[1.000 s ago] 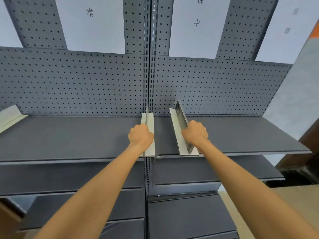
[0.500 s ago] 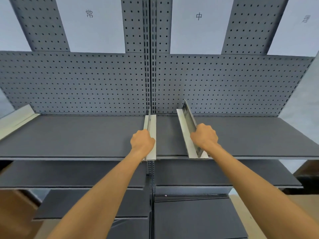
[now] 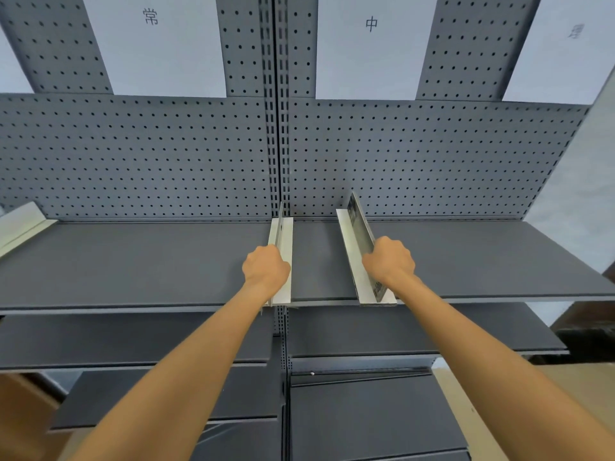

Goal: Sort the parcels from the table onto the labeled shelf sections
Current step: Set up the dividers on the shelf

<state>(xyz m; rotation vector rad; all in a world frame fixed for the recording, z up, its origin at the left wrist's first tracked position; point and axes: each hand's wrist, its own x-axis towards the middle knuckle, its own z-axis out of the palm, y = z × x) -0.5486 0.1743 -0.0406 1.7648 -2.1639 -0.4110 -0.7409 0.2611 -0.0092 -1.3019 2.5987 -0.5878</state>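
Left hand: The left hand (image 3: 266,269) is curled around the upright fin of the middle divider (image 3: 282,257), near the front edge of the top shelf (image 3: 133,261). It has stayed there over the last second.

Right hand: The right hand (image 3: 388,261) is curled around the upright fin of the right divider (image 3: 361,251), also near the front edge.

What changed: The right divider now sits a little further right along the shelf than a second ago. The gap between the two dividers looks a bit wider. The middle divider has not moved from the seam between the two shelf halves.

Far left: Another divider (image 3: 23,224) lies at the left end of the shelf.

Back wall: White label sheets hang on the pegboard (image 3: 432,154). One label sheet (image 3: 156,44) is above the left part, and another sheet (image 3: 371,44) is above the right part.

Parcels: None can be seen here, and the table is out of view too.

What it means: I think the sections are still being set up, so no parcel has been sorted yet.
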